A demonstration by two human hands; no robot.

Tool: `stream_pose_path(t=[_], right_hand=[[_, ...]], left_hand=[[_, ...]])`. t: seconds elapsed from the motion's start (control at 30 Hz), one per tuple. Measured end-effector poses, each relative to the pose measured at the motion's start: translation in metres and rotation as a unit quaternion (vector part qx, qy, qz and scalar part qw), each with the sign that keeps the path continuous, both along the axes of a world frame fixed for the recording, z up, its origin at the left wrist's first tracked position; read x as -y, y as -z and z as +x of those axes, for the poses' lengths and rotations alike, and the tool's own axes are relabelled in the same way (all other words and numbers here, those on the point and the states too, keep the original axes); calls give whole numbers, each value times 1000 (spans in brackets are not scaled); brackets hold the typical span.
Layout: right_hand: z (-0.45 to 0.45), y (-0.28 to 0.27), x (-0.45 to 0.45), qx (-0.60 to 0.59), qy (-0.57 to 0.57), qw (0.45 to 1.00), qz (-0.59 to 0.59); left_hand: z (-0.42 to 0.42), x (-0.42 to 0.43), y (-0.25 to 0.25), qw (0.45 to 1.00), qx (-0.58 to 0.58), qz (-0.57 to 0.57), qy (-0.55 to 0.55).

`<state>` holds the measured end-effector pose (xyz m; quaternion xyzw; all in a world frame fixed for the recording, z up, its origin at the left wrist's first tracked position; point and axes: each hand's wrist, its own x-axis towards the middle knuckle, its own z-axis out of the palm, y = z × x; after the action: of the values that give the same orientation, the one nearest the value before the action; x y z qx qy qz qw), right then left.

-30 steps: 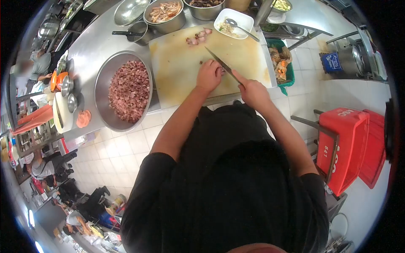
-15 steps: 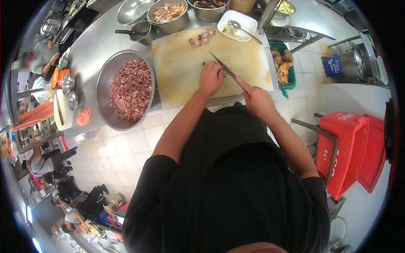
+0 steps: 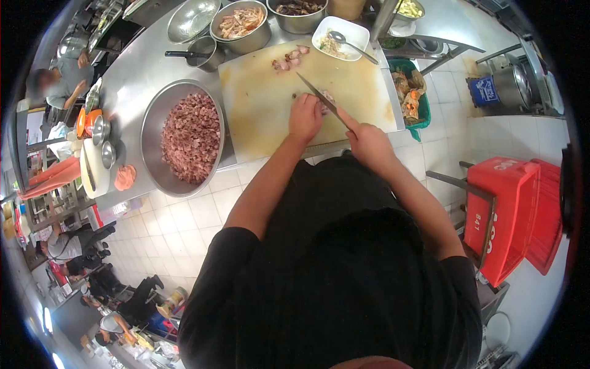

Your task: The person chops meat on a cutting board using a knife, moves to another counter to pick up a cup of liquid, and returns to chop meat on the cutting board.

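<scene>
My right hand [image 3: 372, 146] is closed round the handle of a long kitchen knife [image 3: 321, 96], whose blade points up and left over the yellowed cutting board [image 3: 258, 101]. Close beside the blade, my left hand [image 3: 305, 117] has its fingers curled down onto a piece of meat, mostly hidden under them. A bit of pale pink meat [image 3: 329, 96] shows just right of the blade. Several reddish meat chunks [image 3: 291, 59] lie near the board's far edge. Left of the board, a large steel bowl [image 3: 147, 132] holds a heap of diced meat [image 3: 192, 138].
Behind the board stand a white dish [image 3: 321, 27] with a spoon, a pot of shredded food [image 3: 243, 23] and a small handled pot [image 3: 212, 59]. A green-lined bin [image 3: 424, 111] sits right, with red crates [image 3: 501, 215] farther off. Co-workers [image 3: 67, 80] are at left.
The view has shifted slightly. The knife tip sits a little farther left, and both hands have moved only a little. The meat chunks at the far edge lie as before.
</scene>
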<state>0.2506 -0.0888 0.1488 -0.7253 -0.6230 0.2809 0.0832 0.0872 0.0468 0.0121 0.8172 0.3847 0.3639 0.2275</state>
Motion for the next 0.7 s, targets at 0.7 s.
stream_pose_path(t=[0.7], right_hand=[[-5,52,-28,-44,16,996,75]], left_hand=[[-33,-6,-8,995,74,24,-62]])
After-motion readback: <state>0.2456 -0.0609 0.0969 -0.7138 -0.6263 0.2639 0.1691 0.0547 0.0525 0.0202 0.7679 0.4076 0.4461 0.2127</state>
